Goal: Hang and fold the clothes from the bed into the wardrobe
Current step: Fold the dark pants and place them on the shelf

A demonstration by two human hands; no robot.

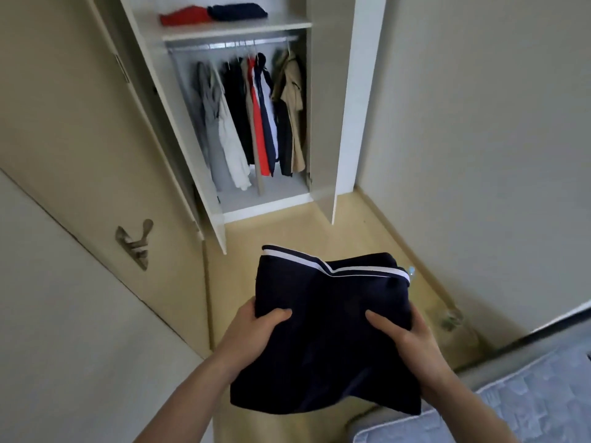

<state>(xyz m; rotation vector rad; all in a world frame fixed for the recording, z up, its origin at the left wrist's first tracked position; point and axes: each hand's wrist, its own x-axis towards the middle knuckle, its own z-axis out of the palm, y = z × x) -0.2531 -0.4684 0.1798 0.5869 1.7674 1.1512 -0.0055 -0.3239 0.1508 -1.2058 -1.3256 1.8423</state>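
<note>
- Both hands, left hand (256, 327) and right hand (406, 334), grip a folded navy garment (323, 314) near, facing the far wardrobe (361, 91)
- Step: carrying it over
- Next: likely set it on the top shelf (236, 28)

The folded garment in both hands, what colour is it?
Dark navy garment with a white stripe along its top edge, in the head view.

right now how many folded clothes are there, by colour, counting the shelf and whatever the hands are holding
Red folded garment on the wardrobe's top shelf: 1
Dark navy folded garment on the top shelf: 1
Dark navy folded garment with white trim, held by the left hand and right hand: 1
Total: 3 (1 red, 2 navy)
</note>
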